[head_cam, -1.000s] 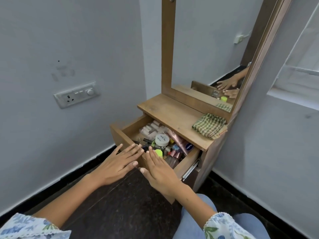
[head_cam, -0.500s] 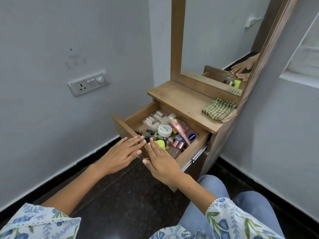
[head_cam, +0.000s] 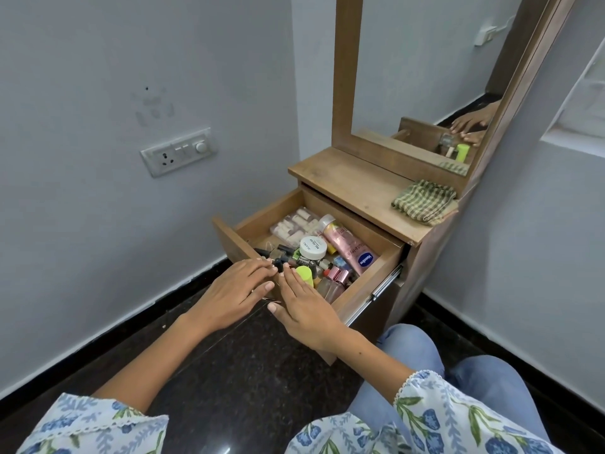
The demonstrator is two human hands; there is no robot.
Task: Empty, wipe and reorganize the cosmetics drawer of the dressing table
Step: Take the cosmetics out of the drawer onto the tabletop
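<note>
The wooden drawer of the dressing table stands pulled out, full of cosmetics. Inside lie a pink Vaseline bottle, a white round jar, a lime-green cap, a clear pack of small tubes and several small bottles. My left hand and my right hand lie side by side on the drawer's front edge, fingers straight, fingertips over the rim. A green checked cloth sits folded on the tabletop's right end.
A mirror in a wooden frame rises behind the tabletop. Grey walls close in on both sides, with a switch plate on the left wall. The floor is dark stone. My knees in blue trousers are at the lower right.
The drawer has slid further out, showing more of the pink bottle and tube pack. Both hands stay on its front edge. My view has moved closer.
</note>
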